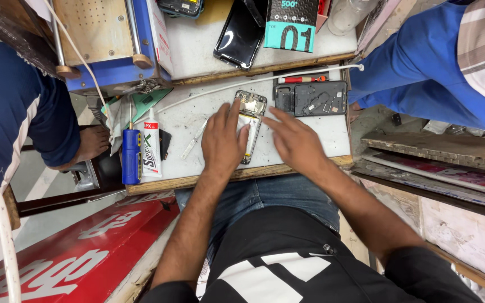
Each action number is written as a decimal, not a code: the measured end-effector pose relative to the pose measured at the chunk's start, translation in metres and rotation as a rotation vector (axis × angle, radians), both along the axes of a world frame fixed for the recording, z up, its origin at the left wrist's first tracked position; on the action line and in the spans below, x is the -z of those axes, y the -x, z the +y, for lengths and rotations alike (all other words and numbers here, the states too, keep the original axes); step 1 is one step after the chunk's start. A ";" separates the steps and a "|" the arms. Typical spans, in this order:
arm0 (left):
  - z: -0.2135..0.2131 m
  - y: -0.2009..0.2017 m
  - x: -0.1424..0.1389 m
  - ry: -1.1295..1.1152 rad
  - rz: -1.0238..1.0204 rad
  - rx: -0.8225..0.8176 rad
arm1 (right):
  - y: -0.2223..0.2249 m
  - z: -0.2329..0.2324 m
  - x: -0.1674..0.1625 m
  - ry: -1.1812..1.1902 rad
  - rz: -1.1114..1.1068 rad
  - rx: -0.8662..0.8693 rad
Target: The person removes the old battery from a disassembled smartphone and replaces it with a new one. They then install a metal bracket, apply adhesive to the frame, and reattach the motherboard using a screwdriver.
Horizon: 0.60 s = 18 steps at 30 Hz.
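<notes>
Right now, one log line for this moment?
left hand: flat on opened phone frame | right hand: open, hovering beside it | grey phone back panel: apart, on white bench

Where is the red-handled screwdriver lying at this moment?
In the head view, the red-handled screwdriver lies at the board's far edge, just above the dark phone back cover, beyond the right hand.

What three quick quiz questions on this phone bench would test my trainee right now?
1. True or false: the left hand rests on the opened phone.
2. Which lies nearer the dark back cover: the red-handled screwdriver or the blue cylinder?
3. What white item stands beside the blue cylinder?

Key: 1 true. 2 the screwdriver. 3 a glue tube.
</notes>
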<state>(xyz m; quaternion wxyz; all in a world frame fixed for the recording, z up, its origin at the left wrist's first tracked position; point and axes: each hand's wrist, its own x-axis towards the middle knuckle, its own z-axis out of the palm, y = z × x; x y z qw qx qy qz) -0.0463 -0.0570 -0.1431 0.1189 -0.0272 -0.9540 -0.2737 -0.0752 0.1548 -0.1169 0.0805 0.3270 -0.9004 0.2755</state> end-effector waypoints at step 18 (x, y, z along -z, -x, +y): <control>0.013 -0.106 -0.155 -1.199 -0.095 1.019 | 0.051 0.067 -0.031 -0.334 -0.091 0.268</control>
